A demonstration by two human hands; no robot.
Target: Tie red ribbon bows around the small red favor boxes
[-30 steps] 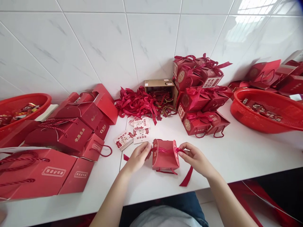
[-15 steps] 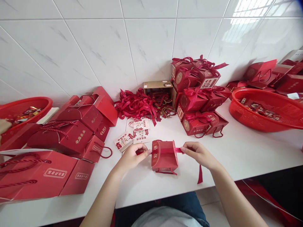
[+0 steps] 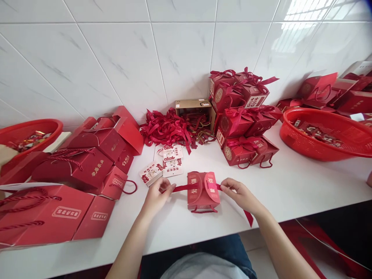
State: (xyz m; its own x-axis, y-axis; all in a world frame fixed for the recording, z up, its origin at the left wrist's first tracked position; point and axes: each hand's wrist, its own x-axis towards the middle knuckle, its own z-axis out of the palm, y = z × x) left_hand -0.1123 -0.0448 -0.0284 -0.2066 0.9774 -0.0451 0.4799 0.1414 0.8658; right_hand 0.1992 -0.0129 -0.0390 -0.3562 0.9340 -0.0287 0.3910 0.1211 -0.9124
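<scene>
A small red gift box (image 3: 204,197) with rounded top flaps and cord handles rests on the white table in front of me. A red ribbon (image 3: 181,188) runs through its top flaps and sticks out on both sides. To the left of the box, my left hand (image 3: 158,193) is closed in a pinch on one length of the ribbon. My right hand (image 3: 238,193) pinches the other length close to the box's right side, and a loose tail hangs below that hand. Printed white cards (image 3: 151,173) lie just beyond my left hand.
Red boxes (image 3: 72,207) crowd the left side, beside a red basket (image 3: 52,126). Behind are a heap of ribbons (image 3: 165,130) and an open cardboard box (image 3: 193,104). Bow-tied boxes (image 3: 238,124) are stacked right of them, near another basket (image 3: 308,149). Part of another hand (image 3: 369,179) shows at the right edge.
My left hand has moved left, drawing out a length of ribbon. The box's right flap now lies folded down over the top. The right hand has shifted slightly left and down.
</scene>
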